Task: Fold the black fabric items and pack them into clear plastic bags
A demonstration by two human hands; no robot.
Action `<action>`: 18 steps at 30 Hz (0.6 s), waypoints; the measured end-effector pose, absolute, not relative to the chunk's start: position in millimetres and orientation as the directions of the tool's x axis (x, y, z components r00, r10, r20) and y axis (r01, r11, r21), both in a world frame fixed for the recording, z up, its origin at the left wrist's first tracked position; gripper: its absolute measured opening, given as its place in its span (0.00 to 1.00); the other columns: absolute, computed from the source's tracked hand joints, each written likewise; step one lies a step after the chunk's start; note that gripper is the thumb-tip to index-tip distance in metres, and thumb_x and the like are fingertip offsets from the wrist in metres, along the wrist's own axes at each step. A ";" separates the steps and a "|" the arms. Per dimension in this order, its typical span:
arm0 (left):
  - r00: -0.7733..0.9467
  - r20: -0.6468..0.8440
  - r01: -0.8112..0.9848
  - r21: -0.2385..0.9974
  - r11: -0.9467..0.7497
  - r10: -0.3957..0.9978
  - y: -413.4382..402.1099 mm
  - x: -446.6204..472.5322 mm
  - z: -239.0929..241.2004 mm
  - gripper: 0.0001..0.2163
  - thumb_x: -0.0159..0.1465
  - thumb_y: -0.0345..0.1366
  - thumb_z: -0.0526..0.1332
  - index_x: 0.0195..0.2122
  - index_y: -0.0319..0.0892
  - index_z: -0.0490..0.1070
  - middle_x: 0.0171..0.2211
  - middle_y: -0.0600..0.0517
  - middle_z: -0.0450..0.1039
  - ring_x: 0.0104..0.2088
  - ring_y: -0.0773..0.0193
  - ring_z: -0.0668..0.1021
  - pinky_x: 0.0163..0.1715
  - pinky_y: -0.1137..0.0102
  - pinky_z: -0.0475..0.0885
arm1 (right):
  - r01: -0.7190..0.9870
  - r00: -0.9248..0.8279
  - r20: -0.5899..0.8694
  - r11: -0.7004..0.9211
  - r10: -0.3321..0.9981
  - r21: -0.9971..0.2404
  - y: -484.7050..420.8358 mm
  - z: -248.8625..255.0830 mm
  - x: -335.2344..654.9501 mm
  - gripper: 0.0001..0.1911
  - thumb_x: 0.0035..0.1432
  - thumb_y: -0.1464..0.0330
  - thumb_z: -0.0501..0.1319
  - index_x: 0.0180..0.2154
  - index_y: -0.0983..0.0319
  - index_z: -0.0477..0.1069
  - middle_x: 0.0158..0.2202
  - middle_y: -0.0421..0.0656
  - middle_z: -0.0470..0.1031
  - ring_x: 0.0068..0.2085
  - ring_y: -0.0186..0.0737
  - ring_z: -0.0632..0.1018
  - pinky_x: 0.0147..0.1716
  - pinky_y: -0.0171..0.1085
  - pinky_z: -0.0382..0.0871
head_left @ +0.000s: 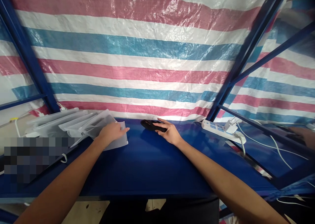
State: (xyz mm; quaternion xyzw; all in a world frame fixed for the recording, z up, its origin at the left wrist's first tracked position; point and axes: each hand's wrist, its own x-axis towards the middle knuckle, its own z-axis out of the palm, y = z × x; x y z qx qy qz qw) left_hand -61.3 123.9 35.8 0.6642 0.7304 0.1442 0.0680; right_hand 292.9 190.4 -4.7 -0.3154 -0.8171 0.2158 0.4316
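Note:
My right hand [170,132] has its fingers around one end of a black, oval-headed object that looks like a hairbrush [147,124]. Pale lettering shows on its head, which points left over the blue tabletop [147,171]. To the left, my left hand [110,132] is closed over a frosted slider zip bag [122,139], with one digit stretched out to the right. Its other fingers are partly hidden. Beneath and beyond this hand, several more frosted zip bags [71,122] lie fanned out in an overlapping row.
A white power strip [213,126] with a plugged-in charger [230,125] and cables lies at the right. Blue metal posts [246,60] frame the table, and a striped plastic sheet [137,53] hangs behind it. A pixelated patch hides something dark at the left.

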 end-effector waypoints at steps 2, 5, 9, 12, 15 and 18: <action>-0.093 0.035 0.952 0.295 0.079 0.995 127.2 -62.0 28.3 0.24 0.65 0.61 0.62 0.23 0.45 0.70 0.29 0.41 0.79 0.31 0.45 0.81 0.31 0.60 0.70 | 0.344 -0.444 0.557 0.707 0.702 -0.618 194.3 -6.8 293.4 0.23 0.62 0.67 0.73 0.58 0.51 0.84 0.67 0.49 0.77 0.63 0.56 0.82 0.65 0.56 0.76; -0.025 0.012 0.952 0.305 0.020 1.000 131.8 -62.5 23.7 0.16 0.66 0.47 0.62 0.24 0.46 0.69 0.34 0.42 0.81 0.34 0.46 0.81 0.31 0.62 0.68 | 0.344 -0.473 0.559 0.727 0.681 -0.594 198.4 -8.8 295.2 0.23 0.62 0.68 0.72 0.59 0.50 0.84 0.66 0.47 0.78 0.61 0.54 0.83 0.64 0.55 0.77; 0.027 0.063 0.956 0.290 -0.044 0.998 129.7 -59.1 30.0 0.14 0.68 0.41 0.57 0.25 0.47 0.65 0.34 0.44 0.81 0.36 0.50 0.81 0.32 0.63 0.65 | 0.355 -0.478 0.591 0.758 0.650 -0.548 200.6 -9.4 298.7 0.23 0.63 0.69 0.71 0.59 0.50 0.84 0.66 0.48 0.78 0.63 0.54 0.82 0.66 0.55 0.75; 0.114 0.177 0.931 0.325 -0.167 0.978 125.8 -50.8 37.3 0.11 0.70 0.41 0.56 0.31 0.48 0.66 0.31 0.49 0.79 0.34 0.53 0.80 0.33 0.63 0.65 | 0.342 -0.466 0.620 0.774 0.632 -0.533 198.1 -6.3 298.9 0.23 0.64 0.70 0.70 0.59 0.51 0.84 0.67 0.49 0.76 0.64 0.54 0.81 0.66 0.56 0.75; 0.159 0.277 0.868 0.418 -0.268 0.948 124.8 -42.1 39.9 0.07 0.71 0.40 0.56 0.48 0.48 0.69 0.33 0.52 0.80 0.35 0.53 0.81 0.36 0.64 0.68 | 0.317 -0.387 0.653 0.759 0.651 -0.569 192.5 -0.5 295.9 0.21 0.65 0.67 0.71 0.59 0.51 0.84 0.67 0.49 0.76 0.63 0.54 0.81 0.65 0.55 0.76; 0.164 0.348 0.840 0.441 -0.316 0.923 126.8 -37.0 36.5 0.11 0.73 0.38 0.54 0.54 0.47 0.68 0.39 0.51 0.83 0.38 0.53 0.82 0.41 0.62 0.72 | 0.288 -0.304 0.671 0.736 0.676 -0.612 186.7 5.7 292.0 0.21 0.65 0.64 0.74 0.59 0.50 0.84 0.65 0.48 0.78 0.64 0.54 0.81 0.67 0.55 0.75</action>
